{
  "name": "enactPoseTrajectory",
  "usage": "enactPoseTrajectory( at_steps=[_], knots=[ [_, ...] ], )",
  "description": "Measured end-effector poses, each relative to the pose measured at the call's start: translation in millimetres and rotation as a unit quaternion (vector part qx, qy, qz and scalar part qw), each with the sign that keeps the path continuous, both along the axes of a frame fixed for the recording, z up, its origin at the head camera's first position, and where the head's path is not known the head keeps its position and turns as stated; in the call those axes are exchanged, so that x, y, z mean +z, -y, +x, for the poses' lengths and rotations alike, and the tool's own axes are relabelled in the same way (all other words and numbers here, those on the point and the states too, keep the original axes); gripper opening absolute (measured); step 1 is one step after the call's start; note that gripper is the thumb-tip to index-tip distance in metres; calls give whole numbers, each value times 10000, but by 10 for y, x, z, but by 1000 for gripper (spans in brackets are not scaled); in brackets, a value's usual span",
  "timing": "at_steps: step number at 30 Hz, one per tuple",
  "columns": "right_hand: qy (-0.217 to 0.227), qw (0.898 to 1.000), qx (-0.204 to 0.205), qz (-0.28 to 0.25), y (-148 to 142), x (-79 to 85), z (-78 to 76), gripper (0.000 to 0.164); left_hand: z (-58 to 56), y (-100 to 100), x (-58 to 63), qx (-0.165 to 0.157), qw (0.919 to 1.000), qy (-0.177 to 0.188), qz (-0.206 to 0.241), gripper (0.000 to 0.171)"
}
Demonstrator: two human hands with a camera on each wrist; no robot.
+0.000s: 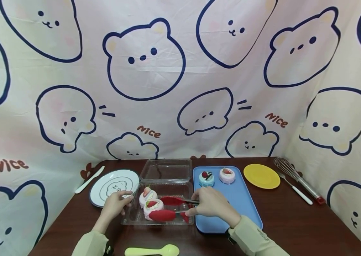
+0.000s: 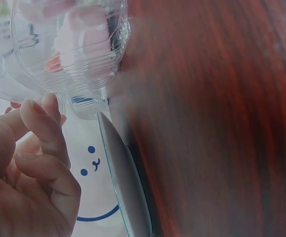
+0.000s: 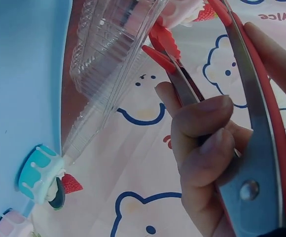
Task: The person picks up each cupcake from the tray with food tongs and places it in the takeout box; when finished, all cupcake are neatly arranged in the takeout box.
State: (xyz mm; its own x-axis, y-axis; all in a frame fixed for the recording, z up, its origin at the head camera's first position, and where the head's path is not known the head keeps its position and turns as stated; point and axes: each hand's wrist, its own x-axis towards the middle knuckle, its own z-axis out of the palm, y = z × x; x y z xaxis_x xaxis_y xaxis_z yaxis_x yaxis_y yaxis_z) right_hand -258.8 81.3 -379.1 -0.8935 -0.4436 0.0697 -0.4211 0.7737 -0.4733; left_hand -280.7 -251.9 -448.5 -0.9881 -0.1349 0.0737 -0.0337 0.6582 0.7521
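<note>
My right hand (image 1: 212, 202) grips red-tipped metal tongs (image 3: 249, 143) over the clear plastic container (image 1: 180, 220). The tongs' red tips stand apart, one beside and one in front of a pink cake with a strawberry (image 1: 153, 208). Whether they squeeze it I cannot tell. A second pink cake (image 1: 147, 196) sits just behind it in the container. My left hand (image 1: 116, 205) is at the container's left side with its fingers loosely bent. In the left wrist view the fingertips (image 2: 50, 104) are at the container's edge; contact is hard to judge.
A blue tray (image 1: 231, 202) on the right bears a blue cake (image 1: 206, 179) and a pink cake (image 1: 227, 175). Around stand a white plate (image 1: 95, 193), white knife (image 1: 90, 179), yellow plate (image 1: 261, 176), whisk (image 1: 299, 179), white-handled utensil (image 1: 300, 195) and green spoon (image 1: 152, 251). The container's lid (image 1: 166, 170) stands open behind.
</note>
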Motion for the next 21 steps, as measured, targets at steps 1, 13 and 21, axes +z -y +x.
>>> enactPoseTrajectory(
  at_steps=[1, 13, 21],
  knots=[
    [-17, 10000, 9, 20, 7, -1, -7, 53, 3, -1, 0, 0, 10000, 2, 7, 33],
    [-266, 9992, 97, 279, 81, 30, -33, 47, -7, -4, -10, 11, 9999, -41, -96, 33],
    [-168, 9988, 123, 451, 92, 67, -53, 47, -3, -2, -25, 23, 10000, -57, -73, 33]
  ],
)
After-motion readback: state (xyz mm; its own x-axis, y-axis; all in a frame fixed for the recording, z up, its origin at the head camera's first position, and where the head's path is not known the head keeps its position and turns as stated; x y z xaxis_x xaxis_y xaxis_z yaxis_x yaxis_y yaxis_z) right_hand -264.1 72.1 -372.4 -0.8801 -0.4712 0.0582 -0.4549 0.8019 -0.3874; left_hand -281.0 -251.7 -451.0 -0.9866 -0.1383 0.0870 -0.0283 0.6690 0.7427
